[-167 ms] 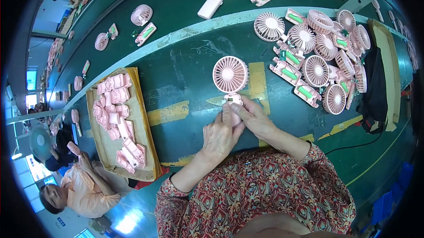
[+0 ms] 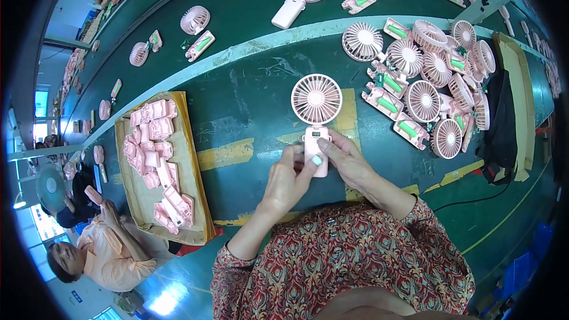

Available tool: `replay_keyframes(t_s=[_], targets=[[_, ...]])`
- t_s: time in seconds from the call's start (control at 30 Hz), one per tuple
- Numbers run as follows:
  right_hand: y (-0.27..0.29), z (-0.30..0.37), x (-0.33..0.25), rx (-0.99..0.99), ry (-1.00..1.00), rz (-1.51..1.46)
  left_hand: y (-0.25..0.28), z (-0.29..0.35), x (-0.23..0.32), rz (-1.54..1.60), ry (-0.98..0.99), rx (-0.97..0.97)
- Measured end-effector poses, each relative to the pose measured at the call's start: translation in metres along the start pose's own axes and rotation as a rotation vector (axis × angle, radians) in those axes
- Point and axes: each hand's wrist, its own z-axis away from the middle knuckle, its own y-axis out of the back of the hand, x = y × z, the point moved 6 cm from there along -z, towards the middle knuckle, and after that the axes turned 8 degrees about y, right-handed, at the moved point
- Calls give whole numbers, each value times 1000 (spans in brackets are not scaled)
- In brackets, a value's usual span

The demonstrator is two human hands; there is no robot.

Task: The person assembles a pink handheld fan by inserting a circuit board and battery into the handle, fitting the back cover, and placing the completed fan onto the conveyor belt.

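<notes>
A pink handheld fan [image 2: 316, 142] stands out upright before me, its round grille away from me and its small dark display window facing up. My left hand [image 2: 285, 181] is closed around the left side of the handle, thumb lying on its lower front. From the right, my right hand [image 2: 354, 164] grips the handle, with its thumb on the front just below the display. To the right lies a pile of opened pink fans [image 2: 424, 99], several with green battery cells showing in their handle halves.
Left of me, a cardboard tray [image 2: 204, 213] holds pink plastic shells [image 2: 152, 160]. Fan parts lie on the green belt beyond the pale rail [image 2: 255, 47]. A metal bracket [image 2: 489, 0] stands far right, near a black cloth [image 2: 501, 118]. A co-worker [image 2: 112, 255] sits at the left holding a pink fan.
The fan has come more upright, showing more of the handle's front. My left fingers have shifted off the display area and my left thumb now lies on the handle.
</notes>
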Motion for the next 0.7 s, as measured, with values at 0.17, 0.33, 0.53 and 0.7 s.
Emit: replay_keyframes(t_s=[0.17, 0.33, 0.53, 0.7], targets=[[-13, 4, -19, -144, -3, -135, -15, -7, -7, 293, 169, -353], [-14, 6, -25, -106, 56, -87, -14, 0, 5, 130, -11, -179], [-14, 11, -31, -81, 87, -131, -13, 9, 20, -117, -288, 11], [-19, 13, -33, -37, 107, -169, -12, 11, 22, -130, -370, 75]])
